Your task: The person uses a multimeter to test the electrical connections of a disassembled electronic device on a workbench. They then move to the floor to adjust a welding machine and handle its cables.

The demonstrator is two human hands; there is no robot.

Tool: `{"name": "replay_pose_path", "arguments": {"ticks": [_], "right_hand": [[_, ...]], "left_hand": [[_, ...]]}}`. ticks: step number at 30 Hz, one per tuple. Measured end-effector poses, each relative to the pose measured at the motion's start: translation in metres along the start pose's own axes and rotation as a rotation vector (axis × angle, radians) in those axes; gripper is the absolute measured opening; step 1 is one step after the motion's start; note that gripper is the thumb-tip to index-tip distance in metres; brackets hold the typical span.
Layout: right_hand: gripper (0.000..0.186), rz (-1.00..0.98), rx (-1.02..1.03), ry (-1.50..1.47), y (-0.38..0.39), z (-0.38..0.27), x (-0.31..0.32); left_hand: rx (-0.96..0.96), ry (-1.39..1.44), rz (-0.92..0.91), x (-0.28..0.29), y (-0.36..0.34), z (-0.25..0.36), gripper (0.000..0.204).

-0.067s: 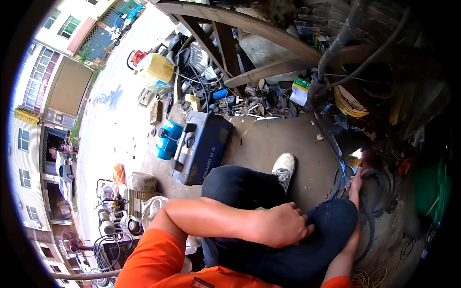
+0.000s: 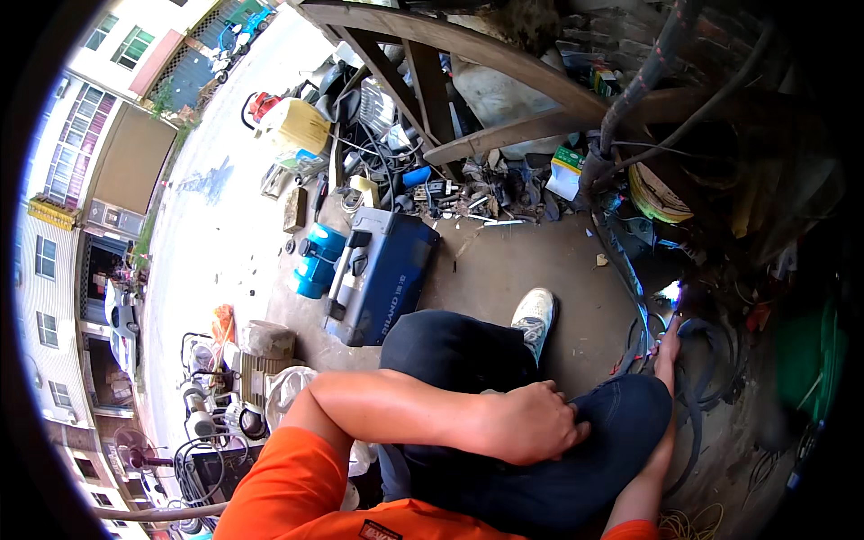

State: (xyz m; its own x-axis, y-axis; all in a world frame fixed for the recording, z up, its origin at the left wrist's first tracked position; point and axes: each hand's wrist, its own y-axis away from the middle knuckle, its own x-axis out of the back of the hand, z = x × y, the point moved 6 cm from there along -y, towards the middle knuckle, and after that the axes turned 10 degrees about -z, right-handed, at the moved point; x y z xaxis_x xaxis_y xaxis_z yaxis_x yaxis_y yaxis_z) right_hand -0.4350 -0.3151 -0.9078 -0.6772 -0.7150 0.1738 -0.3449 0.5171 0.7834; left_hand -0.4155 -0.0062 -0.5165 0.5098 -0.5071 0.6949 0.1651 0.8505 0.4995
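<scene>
My left hand is closed, a loose fist lying on my bent right knee; whatever its fingers may enclose is hidden. Beyond that knee, low at the right, my right hand is wrapped around a slim torch, mostly covered by the fingers. An intense white-blue glow shines just past the torch's tip, and its glare hides the work there. Dark hoses loop beside the right hand.
A blue machine case with a handle stands ahead, beside a bright blue motor. A wooden frame rises over a scrap heap. A thick dark pipe slants down at right. Motors and cables crowd the left.
The glow past the torch has turned from orange-tinged white to white with blue-purple. The view has shifted very slightly; both hands keep their places.
</scene>
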Motion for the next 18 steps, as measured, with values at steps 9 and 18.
{"name": "replay_pose_path", "arguments": {"ticks": [9,18], "right_hand": [[0.075,-0.011,-0.019,-0.053,0.005,-0.005,0.005],[0.075,-0.024,-0.001,-0.063,0.011,-0.001,0.003]], "left_hand": [[0.006,0.031,-0.031,0.004,-0.001,0.001,0.045],[-0.004,0.033,-0.018,0.002,0.001,0.0,0.045]]}}
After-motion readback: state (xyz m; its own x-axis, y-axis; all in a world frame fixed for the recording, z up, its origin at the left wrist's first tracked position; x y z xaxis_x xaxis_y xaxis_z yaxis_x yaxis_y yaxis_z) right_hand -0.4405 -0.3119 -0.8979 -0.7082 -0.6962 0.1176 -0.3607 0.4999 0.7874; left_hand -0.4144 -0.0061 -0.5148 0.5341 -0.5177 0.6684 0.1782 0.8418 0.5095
